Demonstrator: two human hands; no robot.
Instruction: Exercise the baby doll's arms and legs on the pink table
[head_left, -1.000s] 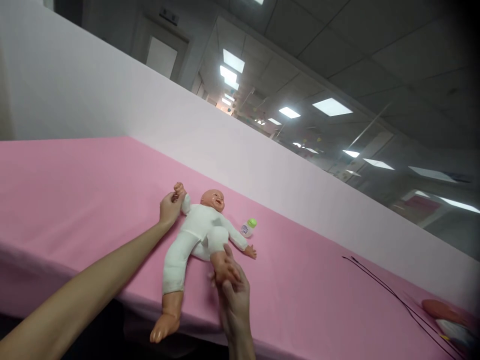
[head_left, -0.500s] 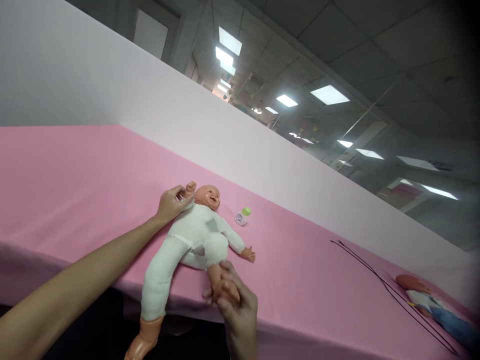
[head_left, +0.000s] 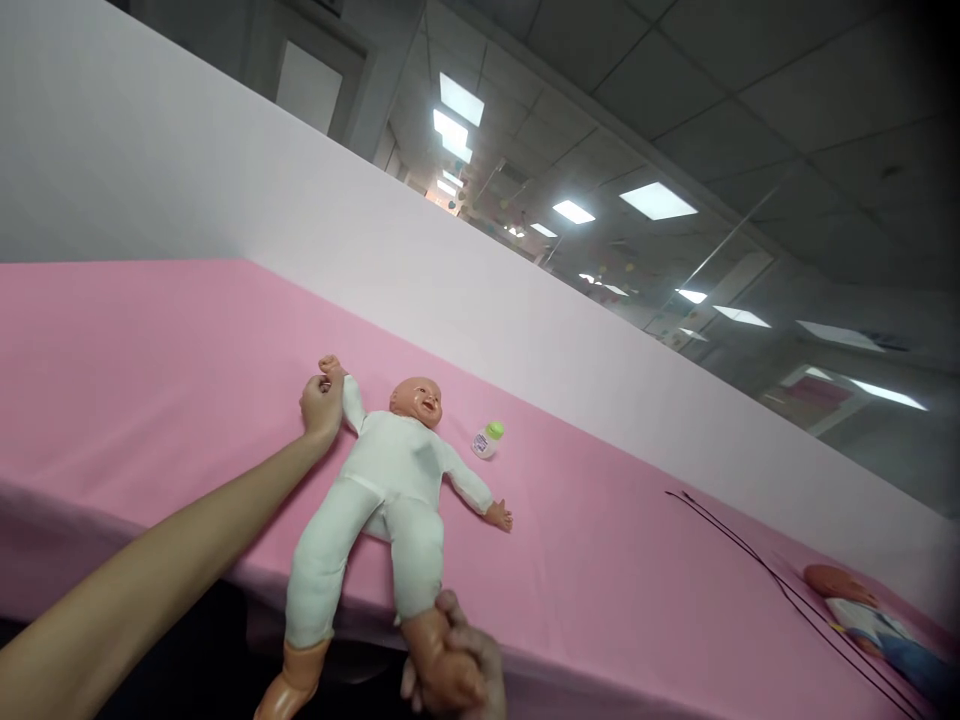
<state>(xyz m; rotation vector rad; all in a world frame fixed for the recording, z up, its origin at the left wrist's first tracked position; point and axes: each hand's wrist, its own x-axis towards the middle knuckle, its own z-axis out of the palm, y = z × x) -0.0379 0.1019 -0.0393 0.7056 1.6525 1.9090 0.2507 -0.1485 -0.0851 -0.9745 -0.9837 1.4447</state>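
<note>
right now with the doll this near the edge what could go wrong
The baby doll lies with its legs past the edge of the pink-covered table, and its free foot hangs off, so it could slide off if the right hand lets go of the other foot. The small green-capped bottle near its outstretched arm could get knocked.

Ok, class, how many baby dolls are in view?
2: a white-suited doll at centre, held by left hand and right hand; another doll at lower right, partly cut off; more could be hidden.
</note>
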